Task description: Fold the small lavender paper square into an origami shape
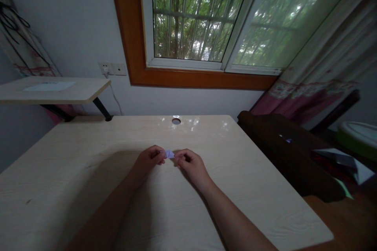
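Your left hand (149, 159) and your right hand (191, 166) meet near the middle of the desk (73, 172), with the fingertips of both drawn in on a small purple piece (170, 154) between them. Each of your hands is clenched on one end of it, the left on its left end and the right on its right. Your fingers cover most of the piece, so only a small patch shows. It looks like folded paper, but its shape and creases are too small and dim to read. You cannot tell whether it rests on the desk or is held just clear of it.

Both your forearms run in from the bottom edge, which cuts them off.

Beyond your hands, a round hole (176, 120) sits near the desk's far edge, under the window (188, 15). A curtain (321, 70) hangs on the right, its lower part lost behind dark furniture (282, 153) beside the desk. On that dark surface lies a white folded sheet (344, 159), and a green-rimmed object (357, 135) is cut off by the right edge, so you cannot make out what it is. On the left, a raised shelf (85, 90) carries a pale sheet (48, 86), with wall sockets (112, 68) just beside it.
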### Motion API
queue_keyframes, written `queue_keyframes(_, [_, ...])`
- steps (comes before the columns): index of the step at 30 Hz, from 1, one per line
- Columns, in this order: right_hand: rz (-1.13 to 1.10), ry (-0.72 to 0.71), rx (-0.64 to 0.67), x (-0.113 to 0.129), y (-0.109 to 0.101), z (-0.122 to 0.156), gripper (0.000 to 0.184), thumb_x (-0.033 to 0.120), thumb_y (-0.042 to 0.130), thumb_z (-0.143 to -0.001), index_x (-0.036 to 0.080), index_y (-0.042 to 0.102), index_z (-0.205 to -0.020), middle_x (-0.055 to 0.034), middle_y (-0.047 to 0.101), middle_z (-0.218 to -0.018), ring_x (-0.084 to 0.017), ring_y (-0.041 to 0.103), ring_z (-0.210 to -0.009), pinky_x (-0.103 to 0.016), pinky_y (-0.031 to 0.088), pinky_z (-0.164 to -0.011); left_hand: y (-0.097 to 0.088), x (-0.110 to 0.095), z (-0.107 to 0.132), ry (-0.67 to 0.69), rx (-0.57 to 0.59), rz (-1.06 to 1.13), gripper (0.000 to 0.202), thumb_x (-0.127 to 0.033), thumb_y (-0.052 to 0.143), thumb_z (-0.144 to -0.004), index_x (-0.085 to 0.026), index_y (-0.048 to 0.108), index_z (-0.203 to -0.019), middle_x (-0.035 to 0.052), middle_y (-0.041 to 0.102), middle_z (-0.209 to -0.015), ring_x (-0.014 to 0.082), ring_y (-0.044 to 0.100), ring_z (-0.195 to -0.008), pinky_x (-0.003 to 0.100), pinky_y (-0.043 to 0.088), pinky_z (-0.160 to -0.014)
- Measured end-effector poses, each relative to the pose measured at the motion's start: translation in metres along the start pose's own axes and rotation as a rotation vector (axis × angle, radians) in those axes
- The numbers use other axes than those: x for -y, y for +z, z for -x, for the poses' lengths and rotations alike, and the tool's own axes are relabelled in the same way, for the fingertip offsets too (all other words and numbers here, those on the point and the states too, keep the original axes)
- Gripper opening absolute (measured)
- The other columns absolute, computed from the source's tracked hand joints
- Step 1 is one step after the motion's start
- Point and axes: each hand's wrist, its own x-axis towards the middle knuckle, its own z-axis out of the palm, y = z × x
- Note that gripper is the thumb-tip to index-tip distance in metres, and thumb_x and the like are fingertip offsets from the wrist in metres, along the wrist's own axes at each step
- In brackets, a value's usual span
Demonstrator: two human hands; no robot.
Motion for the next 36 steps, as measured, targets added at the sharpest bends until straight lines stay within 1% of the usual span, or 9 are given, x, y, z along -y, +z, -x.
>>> queue_keyframes(5, [0.025,-0.026,0.035,-0.0024,0.0006,0.0005,0.012,0.028,0.071,-0.073,0.018,0.070,-0.078,0.0028,0.058,-0.058,-0.012,0.049,-0.055,-0.026,0.036,-0.056,0.0017,-0.0010,0.0009,-0.016,0.013,-0.085,0.024,-0.040,0.071,-0.077,-0.016,0.071,-0.080,0.0014,0.068,-0.064,0.0151,0.060,-0.061,0.025,0.046,-0.061])
queue_keyframes(10, [0.036,-0.037,0.032,-0.0018,0.0017,0.0016,0.017,0.034,0.072,-0.077,0.018,0.069,-0.084,0.0018,0.060,-0.060,-0.013,0.050,-0.056,-0.025,0.037,-0.056,0.0015,-0.0014,0.0015,-0.022,-0.004,-0.073,0.023,-0.039,0.070,-0.078,-0.016,0.072,-0.078,0.0016,0.067,-0.062,0.0155,0.060,-0.060,0.026,0.046,-0.061])
queue_keyframes(15, [0.013,-0.026,0.005,-0.0006,0.0014,0.0018,0.019,0.032,0.072,-0.078,0.018,0.069,-0.090,0.0024,0.060,-0.060,-0.013,0.052,-0.056,-0.025,0.038,-0.056,-0.0004,0.0020,0.0004,-0.016,-0.011,-0.070,0.022,-0.039,0.068,-0.079,-0.017,0.073,-0.077,0.0024,0.069,-0.063,0.0165,0.062,-0.060,0.026,0.047,-0.061])
queue_keyframes(19, [-0.019,-0.033,-0.005,-0.0005,0.0016,0.0011,0.018,0.032,0.071,-0.077,0.018,0.069,-0.089,0.0032,0.057,-0.058,-0.013,0.051,-0.056,-0.026,0.039,-0.057,-0.0009,0.0037,-0.0001,-0.004,0.006,-0.068,0.025,-0.040,0.066,-0.081,-0.017,0.073,-0.075,0.0037,0.070,-0.066,0.0163,0.062,-0.061,0.026,0.048,-0.062])
queue_keyframes(23, [-0.030,-0.011,-0.023,-0.0013,0.0022,-0.0004,0.017,0.033,0.070,-0.075,0.019,0.067,-0.085,0.0040,0.053,-0.057,-0.012,0.045,-0.053,-0.025,0.034,-0.052,0.0001,0.0006,0.0014,-0.012,-0.025,-0.064,0.025,-0.040,0.067,-0.081,-0.017,0.072,-0.073,0.0035,0.070,-0.065,0.0154,0.062,-0.059,0.026,0.048,-0.060])
queue_keyframes(26, [-0.018,-0.007,-0.055,-0.0003,0.0023,-0.0010,0.015,0.031,0.069,-0.073,0.019,0.067,-0.082,0.0030,0.055,-0.062,-0.012,0.041,-0.054,-0.025,0.030,-0.052,0.0006,-0.0032,0.0028,-0.013,-0.041,-0.060,0.025,-0.040,0.068,-0.080,-0.017,0.072,-0.071,0.0026,0.069,-0.062,0.0148,0.061,-0.058,0.025,0.048,-0.059])
queue_keyframes(29, [0.000,-0.035,-0.075,0.0015,0.0014,-0.0006,0.009,0.027,0.065,-0.072,0.019,0.066,-0.077,0.0015,0.056,-0.066,-0.012,0.040,-0.058,-0.025,0.029,-0.054,0.0003,-0.0045,0.0034,-0.015,-0.070,-0.061,0.024,-0.039,0.068,-0.080,-0.017,0.071,-0.070,0.0021,0.068,-0.061,0.0141,0.060,-0.055,0.025,0.047,-0.056])
queue_keyframes(32, [0.007,-0.053,-0.076,0.0018,0.0000,-0.0001,0.006,0.023,0.063,-0.070,0.019,0.063,-0.073,0.0016,0.056,-0.066,-0.013,0.040,-0.060,-0.024,0.029,-0.056,0.0001,-0.0028,0.0033,-0.031,-0.097,-0.061,0.021,-0.036,0.068,-0.080,-0.017,0.071,-0.072,0.0021,0.069,-0.063,0.0136,0.059,-0.053,0.024,0.047,-0.054])
queue_keyframes(36, [0.000,-0.056,-0.077,0.0004,-0.0007,-0.0004,0.006,0.023,0.063,-0.069,0.019,0.062,-0.074,0.0015,0.057,-0.068,-0.013,0.039,-0.060,-0.025,0.029,-0.056,0.0001,0.0010,0.0027,-0.036,-0.091,-0.069,0.019,-0.034,0.067,-0.080,-0.017,0.071,-0.073,0.0016,0.068,-0.061,0.0130,0.058,-0.053,0.024,0.047,-0.053])
